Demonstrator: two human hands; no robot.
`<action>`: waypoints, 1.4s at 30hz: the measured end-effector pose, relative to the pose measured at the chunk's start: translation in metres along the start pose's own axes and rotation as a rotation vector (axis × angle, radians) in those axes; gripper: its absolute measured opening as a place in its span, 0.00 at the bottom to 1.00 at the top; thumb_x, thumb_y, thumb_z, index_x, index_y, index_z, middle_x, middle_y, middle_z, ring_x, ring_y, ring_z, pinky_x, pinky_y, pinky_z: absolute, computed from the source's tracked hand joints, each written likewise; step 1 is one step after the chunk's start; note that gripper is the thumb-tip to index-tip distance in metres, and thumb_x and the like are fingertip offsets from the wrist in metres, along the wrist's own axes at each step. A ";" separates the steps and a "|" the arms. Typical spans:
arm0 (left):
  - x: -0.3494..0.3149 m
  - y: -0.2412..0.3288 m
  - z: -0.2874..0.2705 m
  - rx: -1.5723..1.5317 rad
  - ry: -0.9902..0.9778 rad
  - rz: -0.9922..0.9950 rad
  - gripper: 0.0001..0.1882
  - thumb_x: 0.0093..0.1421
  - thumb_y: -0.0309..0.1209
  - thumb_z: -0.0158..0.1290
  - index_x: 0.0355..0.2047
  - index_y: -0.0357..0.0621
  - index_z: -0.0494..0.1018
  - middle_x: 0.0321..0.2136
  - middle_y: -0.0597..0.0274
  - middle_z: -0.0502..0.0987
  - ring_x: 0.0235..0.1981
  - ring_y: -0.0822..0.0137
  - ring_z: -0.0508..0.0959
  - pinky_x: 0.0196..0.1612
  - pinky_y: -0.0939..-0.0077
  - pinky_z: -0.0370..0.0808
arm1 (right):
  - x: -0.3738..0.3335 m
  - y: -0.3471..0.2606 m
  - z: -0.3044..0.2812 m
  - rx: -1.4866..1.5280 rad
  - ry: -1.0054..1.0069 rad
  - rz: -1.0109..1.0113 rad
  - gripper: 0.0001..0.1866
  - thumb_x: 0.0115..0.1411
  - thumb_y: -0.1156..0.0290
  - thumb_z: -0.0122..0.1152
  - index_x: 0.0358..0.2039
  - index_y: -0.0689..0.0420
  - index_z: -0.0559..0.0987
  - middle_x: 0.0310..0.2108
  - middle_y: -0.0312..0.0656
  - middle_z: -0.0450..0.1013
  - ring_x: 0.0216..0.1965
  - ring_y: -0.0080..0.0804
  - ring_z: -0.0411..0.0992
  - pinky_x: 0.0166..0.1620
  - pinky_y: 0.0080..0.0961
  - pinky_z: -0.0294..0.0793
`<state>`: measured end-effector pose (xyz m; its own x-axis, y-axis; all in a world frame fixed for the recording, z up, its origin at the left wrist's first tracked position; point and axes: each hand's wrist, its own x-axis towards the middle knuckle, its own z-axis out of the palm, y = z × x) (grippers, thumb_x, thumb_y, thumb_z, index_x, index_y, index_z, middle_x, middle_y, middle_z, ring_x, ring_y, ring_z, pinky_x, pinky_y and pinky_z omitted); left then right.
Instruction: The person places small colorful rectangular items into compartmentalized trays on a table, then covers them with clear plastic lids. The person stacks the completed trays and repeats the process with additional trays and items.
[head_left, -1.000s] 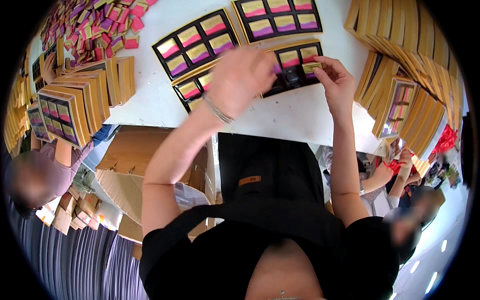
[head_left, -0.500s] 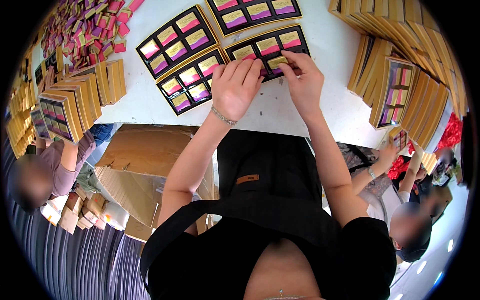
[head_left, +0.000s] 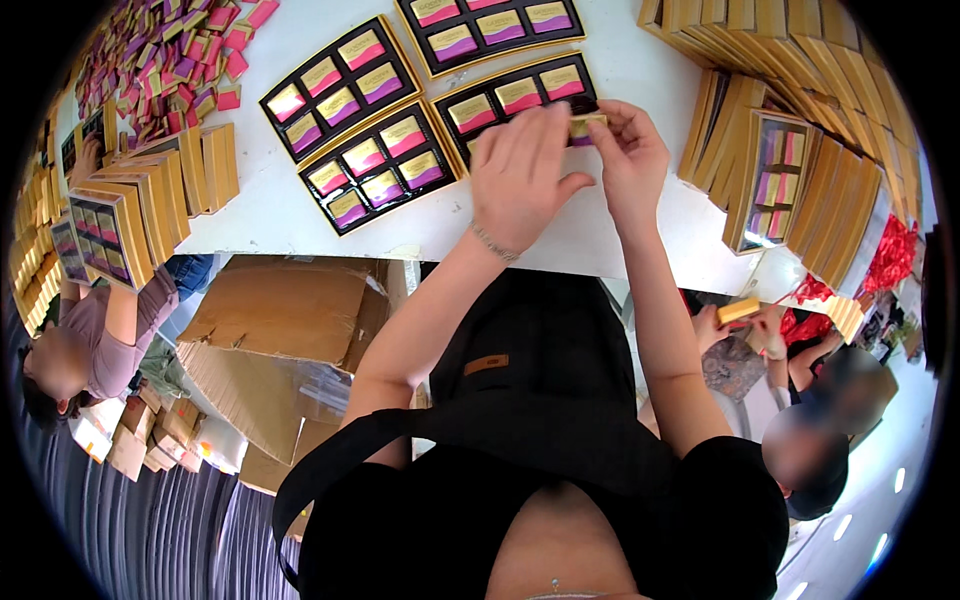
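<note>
A black tray box with a gold rim (head_left: 500, 82) lies in front of me, with gold-and-pink wrapped chocolates (head_left: 518, 95) in its far row. My right hand (head_left: 635, 160) pinches a gold-and-purple wrapped chocolate (head_left: 588, 128) between thumb and fingers at the tray's near right end. Over the near row, my left hand (head_left: 522, 185) is stretched flat with its thumb apart, fingertips close to that chocolate. It hides much of that row, and its fingers are slightly blurred. To the left and beyond lie filled trays, one nearer (head_left: 375, 172), one farther left (head_left: 340, 90), one at the back (head_left: 487, 40).
Loose pink, purple and gold chocolates (head_left: 165, 65) are heaped at the far left. Gold boxes stand in rows at left (head_left: 160, 205) and right (head_left: 820, 200). A cardboard carton (head_left: 280, 310) sits below the table edge. Co-workers are at both sides, one holding a gold box (head_left: 739, 310).
My left hand has shifted right along the near row, its fingers straightening and its thumb spreading. The right hand has moved slightly right with the chocolate. The whole view has shifted a little.
</note>
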<state>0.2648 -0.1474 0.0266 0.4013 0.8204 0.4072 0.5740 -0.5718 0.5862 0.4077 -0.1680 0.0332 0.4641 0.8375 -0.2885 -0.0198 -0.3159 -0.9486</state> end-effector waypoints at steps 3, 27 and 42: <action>-0.026 -0.008 -0.003 0.171 -0.187 -0.068 0.41 0.44 0.44 0.65 0.57 0.38 0.68 0.59 0.52 0.69 0.62 0.55 0.67 0.64 0.49 0.59 | 0.012 0.014 -0.005 -0.272 0.035 -0.085 0.12 0.57 0.78 0.64 0.43 0.63 0.79 0.39 0.42 0.77 0.38 0.25 0.73 0.40 0.22 0.74; -0.033 -0.033 0.009 0.261 -0.226 0.134 0.22 0.59 0.28 0.49 0.55 0.38 0.70 0.58 0.52 0.71 0.60 0.56 0.70 0.62 0.58 0.64 | 0.028 0.043 0.007 -0.701 0.070 -0.612 0.30 0.54 0.65 0.68 0.56 0.61 0.71 0.56 0.52 0.66 0.56 0.51 0.64 0.59 0.39 0.63; -0.046 -0.038 0.020 0.195 -0.077 0.060 0.24 0.57 0.29 0.49 0.54 0.35 0.71 0.57 0.50 0.71 0.60 0.56 0.69 0.64 0.56 0.61 | 0.047 0.050 -0.003 -0.805 -0.189 -0.608 0.33 0.60 0.65 0.61 0.63 0.61 0.64 0.62 0.52 0.61 0.61 0.51 0.60 0.64 0.41 0.57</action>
<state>0.2391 -0.1636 -0.0283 0.4878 0.7868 0.3781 0.6719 -0.6150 0.4128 0.4310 -0.1462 -0.0274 0.0488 0.9902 0.1306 0.8045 0.0385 -0.5927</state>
